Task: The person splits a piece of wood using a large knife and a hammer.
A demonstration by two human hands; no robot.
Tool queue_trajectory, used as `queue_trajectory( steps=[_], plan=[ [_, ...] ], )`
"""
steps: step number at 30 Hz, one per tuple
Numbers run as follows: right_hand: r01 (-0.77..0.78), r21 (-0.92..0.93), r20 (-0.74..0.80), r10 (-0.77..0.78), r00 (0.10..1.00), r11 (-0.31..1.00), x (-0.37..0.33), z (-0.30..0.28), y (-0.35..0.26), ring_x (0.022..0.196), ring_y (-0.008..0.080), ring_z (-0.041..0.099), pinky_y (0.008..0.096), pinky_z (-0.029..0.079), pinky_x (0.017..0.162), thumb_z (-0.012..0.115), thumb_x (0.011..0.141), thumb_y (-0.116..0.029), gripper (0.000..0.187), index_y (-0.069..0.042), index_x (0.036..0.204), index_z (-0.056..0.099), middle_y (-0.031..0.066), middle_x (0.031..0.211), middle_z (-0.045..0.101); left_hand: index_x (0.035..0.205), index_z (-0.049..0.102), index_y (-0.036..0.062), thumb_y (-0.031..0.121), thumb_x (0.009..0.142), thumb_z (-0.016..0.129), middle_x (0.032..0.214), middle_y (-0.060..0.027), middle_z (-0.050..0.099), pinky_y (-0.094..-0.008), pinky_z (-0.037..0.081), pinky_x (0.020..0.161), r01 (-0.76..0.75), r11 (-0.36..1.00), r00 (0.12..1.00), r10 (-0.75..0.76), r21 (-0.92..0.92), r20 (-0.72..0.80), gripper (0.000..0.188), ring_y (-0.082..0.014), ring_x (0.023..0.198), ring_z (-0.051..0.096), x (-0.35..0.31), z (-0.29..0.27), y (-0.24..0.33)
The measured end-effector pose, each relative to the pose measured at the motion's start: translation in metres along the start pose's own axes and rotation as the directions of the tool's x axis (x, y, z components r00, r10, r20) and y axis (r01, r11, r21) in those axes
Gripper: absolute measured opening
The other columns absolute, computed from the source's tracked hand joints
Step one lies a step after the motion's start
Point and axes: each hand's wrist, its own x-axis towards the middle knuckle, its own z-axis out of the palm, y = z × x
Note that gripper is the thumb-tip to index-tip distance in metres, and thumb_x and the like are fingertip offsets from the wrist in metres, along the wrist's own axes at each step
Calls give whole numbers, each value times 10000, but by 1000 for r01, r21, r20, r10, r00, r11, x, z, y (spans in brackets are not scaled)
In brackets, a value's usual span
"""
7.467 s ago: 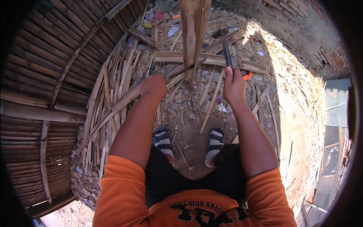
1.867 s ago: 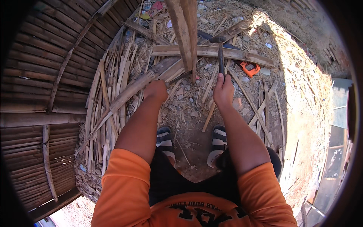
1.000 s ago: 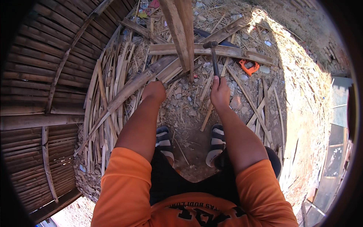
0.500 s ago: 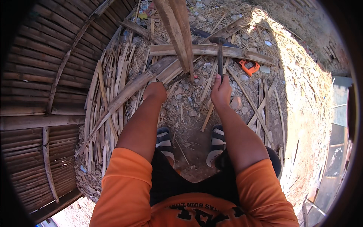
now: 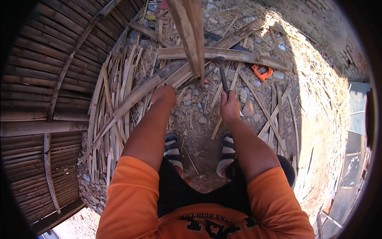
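My right hand (image 5: 230,106) is closed round the handle of a hammer (image 5: 223,77), whose dark head points away from me, just right of the upright wooden post. In my left hand (image 5: 163,96), closed in a fist, is a dark narrow blade-like tool (image 5: 188,83). Its far end reaches the foot of the upright wooden post (image 5: 190,44), where I cannot tell its exact shape or contact. Behind the post lies a weathered plank (image 5: 238,55), crossing over a slanting beam (image 5: 143,88).
An orange-handled saw (image 5: 261,73) lies at the plank's right end. Split bamboo strips (image 5: 109,115) are heaped on the left beside a slatted bamboo wall (image 5: 36,75). Rubble, straw and loose sticks (image 5: 274,107) cover the ground around my sandalled feet (image 5: 226,153).
The hammer has come down toward me and slightly left, its head now nearer the post's foot. My right hand has lowered with it. My left hand has hardly moved.
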Motion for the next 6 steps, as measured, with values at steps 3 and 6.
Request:
queue_trajectory(
  steps=[3, 6],
  plan=[
    [-27, -104, 127, 40, 991, 994, -6, 9, 9, 830, 536, 643, 591, 497, 722, 490, 1060, -389, 403, 6, 1078, 567, 338, 882, 655, 1227, 729, 94, 113, 912, 653, 1280, -164, 691, -447, 578, 939, 31, 999, 999, -31, -22, -5, 325, -332, 1171, 680, 4, 6, -3],
    [-28, -88, 45, 32, 998, 996, 5, 3, 4, 837, 535, 649, 592, 503, 738, 505, 1053, -407, 409, -5, 1106, 563, 340, 902, 663, 1239, 729, 118, 127, 909, 671, 1306, -160, 679, -451, 573, 951, 27, 999, 999, -27, -21, 19, 335, -339, 1206, 661, 4, 5, -3]
  ],
)
